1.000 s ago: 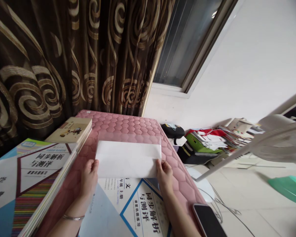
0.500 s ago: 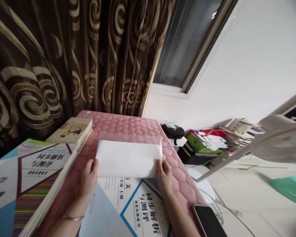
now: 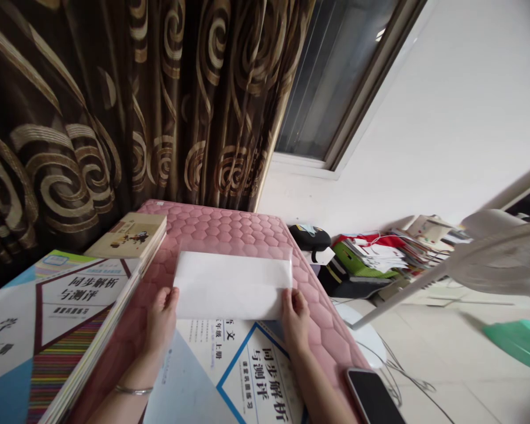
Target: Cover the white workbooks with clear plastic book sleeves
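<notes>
A white sheet [image 3: 232, 284] with a clear plastic edge lies folded over the top of a blue and white workbook [image 3: 242, 371] on a pink quilted table [image 3: 229, 229]. My left hand [image 3: 161, 321] pinches the sheet's lower left corner. My right hand [image 3: 295, 318] pinches its lower right corner. Both hands rest on the workbook and the table pad. A thin bracelet circles my left wrist.
A stack of workbooks [image 3: 48, 318] and a small tan book [image 3: 130, 234] lie at the left. A phone [image 3: 373, 397] lies at the table's right edge. A dark patterned curtain [image 3: 115, 100] hangs behind. A fan [image 3: 490, 259], piled papers [image 3: 380, 250] and a green dustpan [image 3: 519, 341] are at the right.
The view has shifted slightly; both hands and the white sheet stay in the same hold.
</notes>
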`<state>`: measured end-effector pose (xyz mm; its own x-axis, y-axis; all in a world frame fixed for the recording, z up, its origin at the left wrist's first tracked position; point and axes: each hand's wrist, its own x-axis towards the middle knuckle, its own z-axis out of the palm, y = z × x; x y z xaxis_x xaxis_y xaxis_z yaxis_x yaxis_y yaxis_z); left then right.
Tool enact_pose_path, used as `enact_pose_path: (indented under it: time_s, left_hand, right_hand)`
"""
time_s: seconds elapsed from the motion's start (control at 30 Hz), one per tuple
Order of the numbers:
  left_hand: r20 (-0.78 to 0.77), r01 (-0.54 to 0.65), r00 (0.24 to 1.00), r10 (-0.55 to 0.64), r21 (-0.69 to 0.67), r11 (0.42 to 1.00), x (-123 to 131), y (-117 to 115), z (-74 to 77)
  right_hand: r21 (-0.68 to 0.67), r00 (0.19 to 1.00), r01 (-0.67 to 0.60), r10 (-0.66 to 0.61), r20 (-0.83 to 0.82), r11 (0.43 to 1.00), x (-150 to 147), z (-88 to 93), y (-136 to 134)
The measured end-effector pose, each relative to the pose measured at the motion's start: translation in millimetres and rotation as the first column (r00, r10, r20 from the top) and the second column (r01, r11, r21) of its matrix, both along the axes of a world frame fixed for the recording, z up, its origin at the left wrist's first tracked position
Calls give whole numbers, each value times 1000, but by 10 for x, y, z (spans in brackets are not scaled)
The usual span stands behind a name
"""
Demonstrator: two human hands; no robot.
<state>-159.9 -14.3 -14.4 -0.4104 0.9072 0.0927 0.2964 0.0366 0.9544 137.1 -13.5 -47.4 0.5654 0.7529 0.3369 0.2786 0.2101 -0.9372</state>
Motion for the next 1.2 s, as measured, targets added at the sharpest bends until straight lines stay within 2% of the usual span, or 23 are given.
enact_pose_path:
  time_s: [0.17,0.3,0.5,0.6,0.83,1.2]
  left_hand:
    - [-2,4,1000,-4,-20,1000,16,-22,72]
    - [23,8,1000,-8,-21,1000,10,-20,64]
    - [66,22,998,-24,37,999,-29,11,-14]
    - [50,22,998,-23,16,1000,-35,19,-30]
    - [-28,11,1000,-12,-27,1000,-14,-6,30]
    - [-30,-1,1000,0,-12,1000,15,-40,73]
  right_hand:
    - [-18,1000,-22,22,-17,1000,44,-94,18]
    - [-27,1000,-4,4,-10,1000,47,-121,38]
    - [-26,1000,-8,8,-14,1000,32,-94,28]
    - [-19,1000,0,0,-9,1000,29,-82,17]
    - [-21,1000,10,-10,-7,1000,5,-39,14]
    - [-18,1000,18,-18,-12,1000,-37,52,-34]
